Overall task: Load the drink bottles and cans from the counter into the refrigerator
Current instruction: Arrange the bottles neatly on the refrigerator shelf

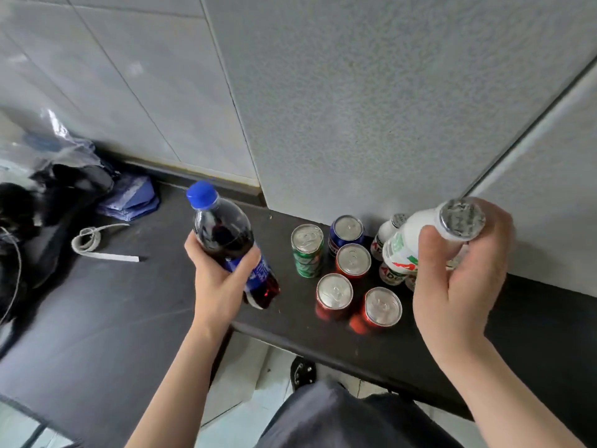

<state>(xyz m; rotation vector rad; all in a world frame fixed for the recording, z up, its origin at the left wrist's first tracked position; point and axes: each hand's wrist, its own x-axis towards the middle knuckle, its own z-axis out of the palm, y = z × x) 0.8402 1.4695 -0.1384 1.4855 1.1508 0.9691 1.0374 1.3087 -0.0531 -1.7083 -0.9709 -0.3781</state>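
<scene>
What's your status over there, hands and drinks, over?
Left grip holds cola bottle; right grip holds white bottle. Five cans, more small white bottles on counter. Nothing blocks the lift.

Both bare forearms reach forward from the near side, the left hand (pixel 221 279) curled round a cola bottle (pixel 223 231), the right hand (pixel 458 282) gripping a white bottle (pixel 412 236).

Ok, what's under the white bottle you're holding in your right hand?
More small white bottles stand on the counter below the held white bottle. At least two show in part; the right hand covers the rest, so their count cannot be told.
</scene>
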